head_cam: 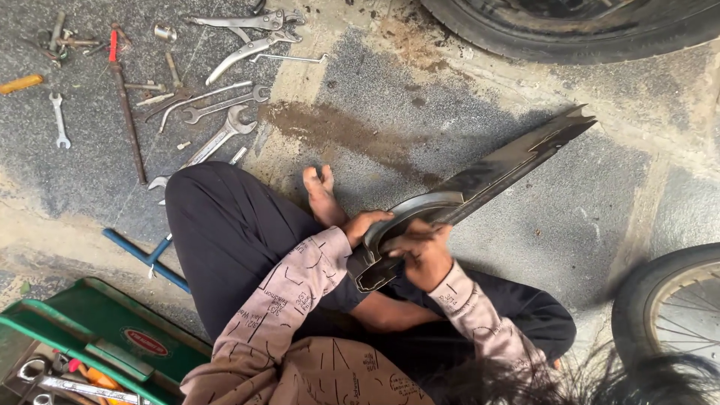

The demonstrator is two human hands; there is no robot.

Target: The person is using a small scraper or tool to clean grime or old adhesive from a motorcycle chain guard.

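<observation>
Mudguard (480, 176), a long curved black piece of metal, lies across the lap of a person sitting on the concrete floor (525, 247), its far tip pointing toward the floor's upper right corner, near a dark tyre (570, 30). The left hand (365, 223) is curled over the near end of the curve, fingers closed on its rim beside a bare foot (321, 193). The right hand (422, 255) is clamped on the same end from below, gripping the edge near a bent bracket-like part; whether it also holds a small tool I cannot tell. By the look of it the step in hand is working on that near end, bending or freeing something at the rim. The next move likely calls for a firm hold with the left hand while the right twists or pulls, keeping fingers off the sharp edge. Spanners (217, 112) and pliers (247, 34) lie scattered at the floor's upper left corner, a green toolbox (97, 330) sits at the lower left, and a spoked wheel (675, 307) stands at the right edge
</observation>
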